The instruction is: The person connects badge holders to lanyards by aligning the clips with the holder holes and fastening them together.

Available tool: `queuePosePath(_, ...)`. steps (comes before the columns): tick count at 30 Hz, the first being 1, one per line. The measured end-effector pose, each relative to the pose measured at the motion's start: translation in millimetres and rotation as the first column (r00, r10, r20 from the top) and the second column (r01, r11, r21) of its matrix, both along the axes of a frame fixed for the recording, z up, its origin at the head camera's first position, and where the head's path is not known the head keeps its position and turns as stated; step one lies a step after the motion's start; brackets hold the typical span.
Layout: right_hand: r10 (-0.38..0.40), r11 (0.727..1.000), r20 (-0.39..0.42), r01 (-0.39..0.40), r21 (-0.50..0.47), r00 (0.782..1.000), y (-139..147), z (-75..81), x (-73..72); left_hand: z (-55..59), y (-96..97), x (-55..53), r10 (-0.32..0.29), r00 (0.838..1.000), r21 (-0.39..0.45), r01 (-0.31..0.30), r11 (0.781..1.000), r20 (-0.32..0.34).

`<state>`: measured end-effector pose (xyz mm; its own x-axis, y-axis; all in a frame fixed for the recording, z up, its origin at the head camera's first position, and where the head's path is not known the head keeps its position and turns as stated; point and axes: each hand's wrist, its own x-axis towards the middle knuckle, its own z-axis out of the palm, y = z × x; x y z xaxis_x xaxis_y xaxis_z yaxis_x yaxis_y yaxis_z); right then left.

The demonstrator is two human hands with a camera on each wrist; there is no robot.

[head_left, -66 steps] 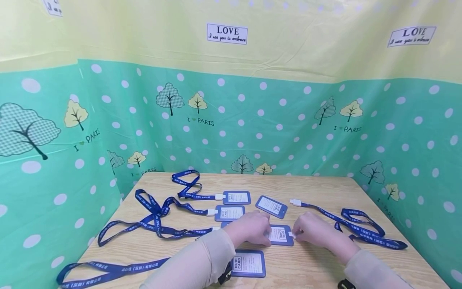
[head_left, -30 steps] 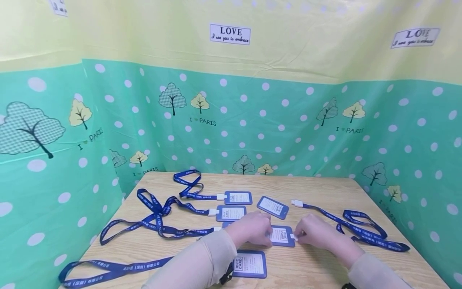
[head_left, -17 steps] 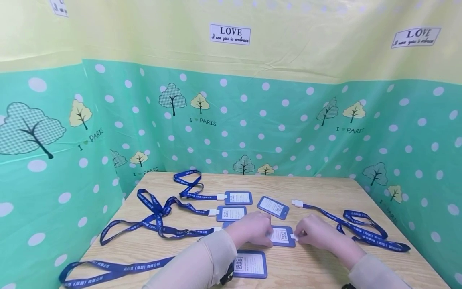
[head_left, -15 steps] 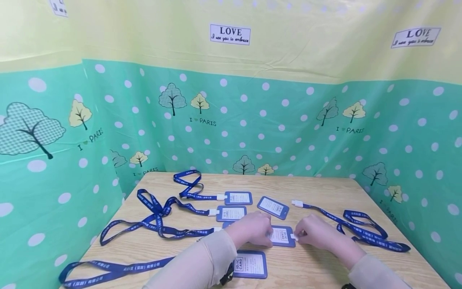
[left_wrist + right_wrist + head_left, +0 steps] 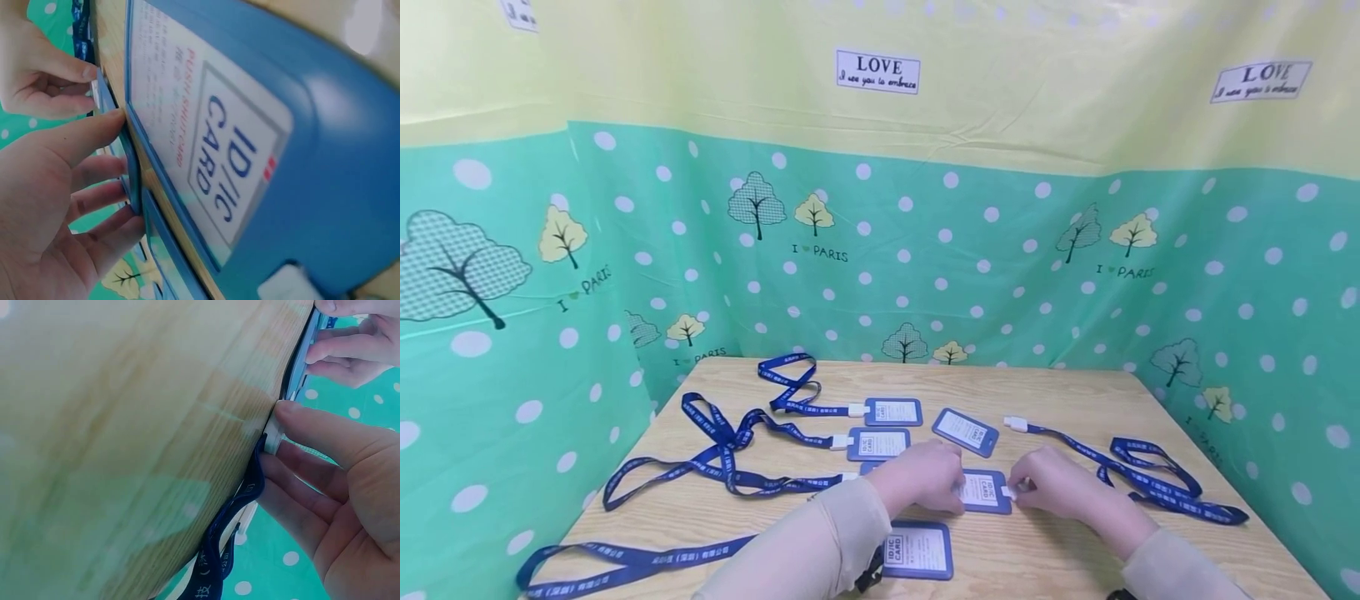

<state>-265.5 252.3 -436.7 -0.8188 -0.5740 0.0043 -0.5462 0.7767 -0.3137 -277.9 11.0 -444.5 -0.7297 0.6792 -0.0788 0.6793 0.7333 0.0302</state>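
Note:
My left hand (image 5: 925, 477) holds a blue-framed ID badge holder (image 5: 988, 492) by its left part, which the fingers hide. In the left wrist view the thumb lies on the near edge of this badge holder (image 5: 130, 159), with the other fingers at its far edge. At the holder's right end, my right hand (image 5: 1054, 483) pinches a white lanyard clip (image 5: 273, 434) between thumb and fingers. From that clip a dark blue lanyard (image 5: 215, 550) trails along the table edge in the right wrist view. The clip's joint with the holder is partly covered by fingertips.
Left of the hands, several blue lanyards (image 5: 722, 458) lie clipped to badge holders (image 5: 917, 550). Behind the hands is a tilted badge holder (image 5: 966, 432) without a lanyard. A loose white clip (image 5: 1015, 423) and looped lanyards (image 5: 1187, 502) lie right on the wooden table (image 5: 1045, 387).

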Motion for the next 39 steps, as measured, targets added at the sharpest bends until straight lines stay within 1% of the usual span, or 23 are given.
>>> queuePosePath(3, -0.015, 1.0, 0.013, 0.015, 0.017, 1.0, -2, 1.2, 0.6, 2.1, 0.6, 1.4, 0.0, 1.0, -0.017, 0.0, 1.0, -0.005)
queuePosePath(6, -0.064, 0.997, 0.038, 0.062, 0.034, 0.997, -4, 5.0, 1.0, 3.7, 1.0, 3.1, 0.007, 1.0, -0.025, -0.007, 1.0, -0.009)
queuePosePath(9, -0.102, 0.994, 0.044, 0.1, 0.036, 0.994, -7, 10.2, 0.5, 3.8, 1.0, 4.0, 0.02, 1.0, -0.025, -0.02, 0.999, -0.016)
queuePosePath(11, -0.112, 0.993, 0.035, 0.111, 0.027, 0.993, -7, 13.9, 0.8, 3.9, 1.3, 4.5, 0.026, 0.999, -0.022, -0.027, 0.999, -0.02)
queuePosePath(14, -0.104, 0.995, 0.01, 0.103, 0.015, 0.995, -6, 19.4, 1.3, 3.1, 1.2, 5.0, 0.037, 0.999, -0.012, -0.037, 0.999, -0.022)
queuePosePath(17, -0.117, 0.993, 0.023, 0.118, -0.013, 0.993, -6, 26.4, 2.0, 3.5, 0.5, 5.7, 0.035, 0.999, 0.003, -0.034, 0.999, -0.022)
queuePosePath(19, -0.138, 0.99, 0.037, 0.139, -0.035, 0.99, -6, 31.3, 2.5, 4.5, 0.0, 5.7, 0.025, 0.999, 0.025, -0.024, 0.999, -0.021)
queuePosePath(21, -0.152, 0.987, 0.033, 0.153, -0.057, 0.988, -5, 36.2, 2.7, 6.4, -0.3, 4.5, 0.018, 1.0, 0.053, -0.017, 0.998, -0.022)
queuePosePath(25, -0.145, 0.983, -0.011, 0.143, -0.112, 0.989, -1, 45.8, 1.8, 12.0, -0.6, 0.8, 0.019, 0.999, 0.131, -0.015, 0.991, -0.028)
queuePosePath(29, -0.122, 0.98, -0.093, 0.105, -0.169, 0.988, 3, 57.2, 2.0, 20.2, -2.2, -2.8, 0.011, 0.998, 0.186, 0.001, 0.982, -0.062)
queuePosePath(31, -0.121, 0.977, -0.138, 0.093, -0.193, 0.983, 5, 62.3, 2.5, 25.4, -3.5, -3.4, 0.004, 0.997, 0.205, 0.012, 0.979, -0.082)
queuePosePath(34, -0.125, 0.969, -0.192, 0.079, -0.233, 0.973, 8, 67.2, 2.2, 34.1, -5.3, -2.8, 0.017, 0.995, 0.24, 0.006, 0.971, -0.095)
queuePosePath(36, -0.125, 0.966, -0.218, 0.069, -0.25, 0.968, 9, 68.9, 1.3, 38.3, -6.8, -2.7, 0.028, 0.994, 0.275, 0.002, 0.961, -0.106)
queuePosePath(39, -0.12, 0.961, -0.27, 0.043, -0.274, 0.955, 10, 69.8, -0.9, 43.4, -8.7, -3.2, 0.038, 0.988, 0.321, 0.012, 0.947, -0.149)
